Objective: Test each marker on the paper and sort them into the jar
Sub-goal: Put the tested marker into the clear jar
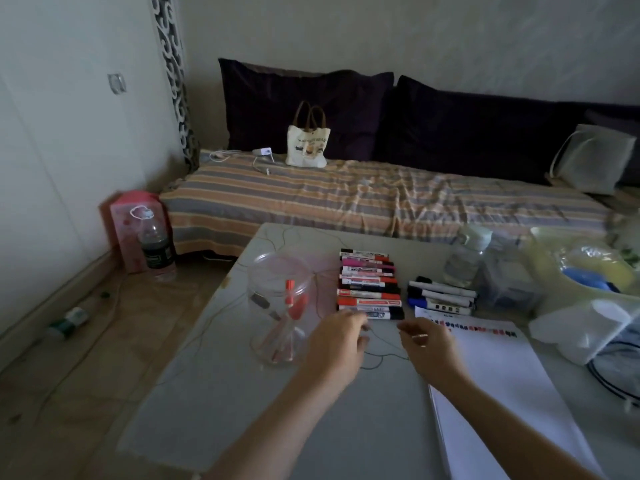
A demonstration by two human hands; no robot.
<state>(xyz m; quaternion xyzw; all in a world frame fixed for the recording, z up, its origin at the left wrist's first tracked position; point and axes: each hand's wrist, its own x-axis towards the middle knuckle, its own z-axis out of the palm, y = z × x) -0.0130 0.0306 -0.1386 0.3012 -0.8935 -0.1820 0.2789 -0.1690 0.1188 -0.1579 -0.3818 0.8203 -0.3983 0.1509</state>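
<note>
A clear glass jar point(277, 306) stands on the grey table point(277, 410) and holds several red and pink markers. Right of it lies a stacked row of red and black markers point(369, 285). A smaller pile of black and blue markers point(441, 295) lies further right. White paper point(498, 382) with a line of coloured test marks along its top edge lies at the right. My left hand point(337, 337) reaches the nearest marker of the row, fingertips touching it. My right hand point(427, 346) hovers just left of the paper, fingers loosely curled, holding nothing.
A clear plastic bottle point(465, 258) and a clear box stand behind the marker piles. A yellow-green basin point(581, 268) and white tissue point(581, 330) crowd the table's right side. A striped bed point(363, 199) with a tote bag lies beyond.
</note>
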